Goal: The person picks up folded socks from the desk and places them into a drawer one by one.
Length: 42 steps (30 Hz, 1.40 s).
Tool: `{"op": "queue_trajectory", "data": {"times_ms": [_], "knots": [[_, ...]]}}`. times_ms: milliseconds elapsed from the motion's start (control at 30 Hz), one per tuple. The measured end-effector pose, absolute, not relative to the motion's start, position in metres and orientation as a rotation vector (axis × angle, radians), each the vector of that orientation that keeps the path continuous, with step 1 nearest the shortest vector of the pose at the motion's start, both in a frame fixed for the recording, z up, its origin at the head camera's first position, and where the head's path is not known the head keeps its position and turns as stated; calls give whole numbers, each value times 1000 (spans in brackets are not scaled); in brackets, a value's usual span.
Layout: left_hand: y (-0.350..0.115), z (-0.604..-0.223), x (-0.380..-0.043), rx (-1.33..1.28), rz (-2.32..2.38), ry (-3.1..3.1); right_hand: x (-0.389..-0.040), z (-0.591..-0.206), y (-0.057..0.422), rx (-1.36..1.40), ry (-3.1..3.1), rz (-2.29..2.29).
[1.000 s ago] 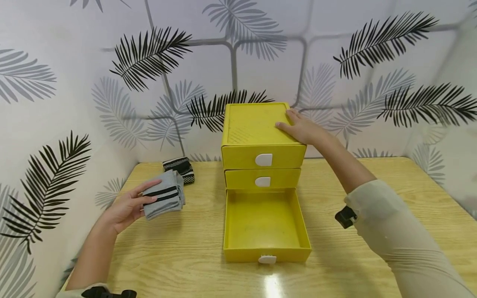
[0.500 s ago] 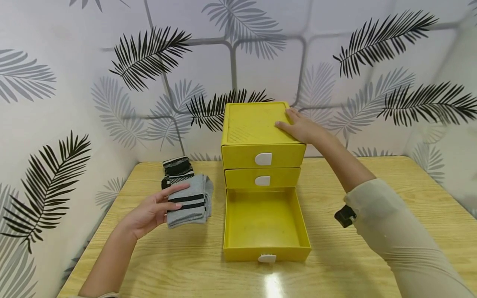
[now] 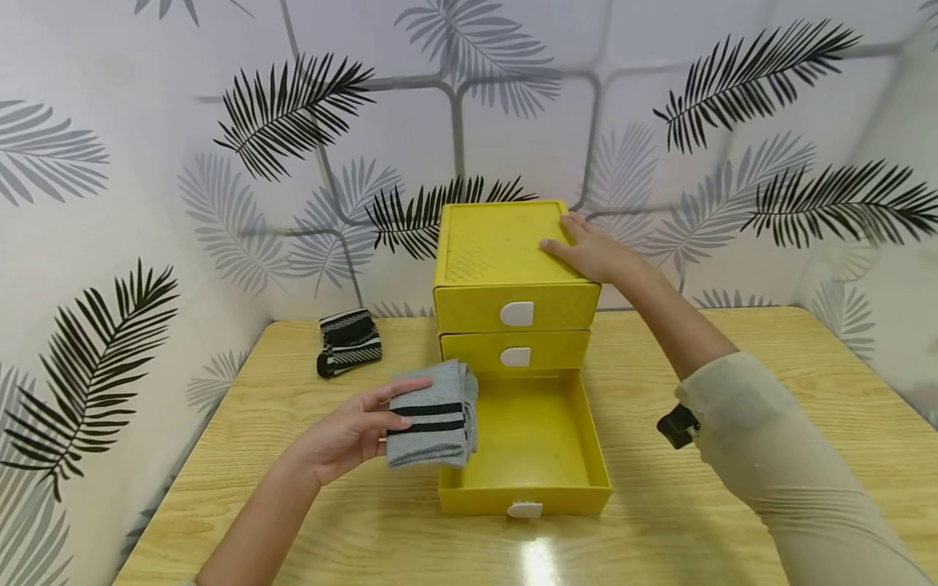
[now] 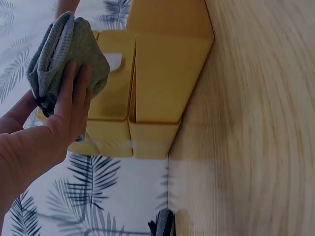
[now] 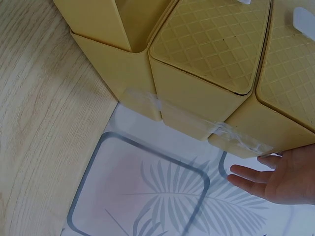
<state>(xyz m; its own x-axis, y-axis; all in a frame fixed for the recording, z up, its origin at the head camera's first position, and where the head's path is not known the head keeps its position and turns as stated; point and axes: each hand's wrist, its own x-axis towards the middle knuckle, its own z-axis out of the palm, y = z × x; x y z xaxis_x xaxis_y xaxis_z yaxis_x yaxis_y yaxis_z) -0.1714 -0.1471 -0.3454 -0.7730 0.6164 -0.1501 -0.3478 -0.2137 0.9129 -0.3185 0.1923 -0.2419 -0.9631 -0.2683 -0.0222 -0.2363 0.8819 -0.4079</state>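
Observation:
My left hand (image 3: 352, 435) pinches a folded pair of grey socks (image 3: 432, 452) with two black stripes, thumb on one side and fingers on the other. In the head view the socks overlap the left edge of the pulled-out bottom drawer (image 3: 542, 439). The left wrist view shows the layered ribbed edge of the socks (image 4: 81, 49) above my fingers. My right hand (image 3: 597, 252) rests at the top right edge of the yellow drawer unit (image 3: 498, 236). In the right wrist view, several fingers of that hand (image 5: 290, 177) are spread along the unit's side.
Behind and left on the wooden table (image 3: 293, 521) lies a folded black sock bundle (image 3: 350, 342) with white stripes. The upper drawer (image 3: 469, 309) and middle drawer (image 3: 469, 352) are closed, each with a white tab. A leaf-patterned wall covering (image 3: 410, 130) stands behind the unit.
My left hand has carried the grey socks rightward, from beside the black bundle to over the bottom drawer's left edge. The black bundle is now fully uncovered. My right hand has stayed put.

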Motion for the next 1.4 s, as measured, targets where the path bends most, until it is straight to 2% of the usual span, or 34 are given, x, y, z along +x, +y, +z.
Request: {"op": "queue_trajectory", "data": {"times_ms": [567, 1400], "knots": [[-92, -345, -171, 271, 2030, 1351, -319, -242, 192, -408, 2977, -626], [-16, -376, -187, 54, 1981, 1555, -318, -243, 192, -414, 2976, -648]]}}
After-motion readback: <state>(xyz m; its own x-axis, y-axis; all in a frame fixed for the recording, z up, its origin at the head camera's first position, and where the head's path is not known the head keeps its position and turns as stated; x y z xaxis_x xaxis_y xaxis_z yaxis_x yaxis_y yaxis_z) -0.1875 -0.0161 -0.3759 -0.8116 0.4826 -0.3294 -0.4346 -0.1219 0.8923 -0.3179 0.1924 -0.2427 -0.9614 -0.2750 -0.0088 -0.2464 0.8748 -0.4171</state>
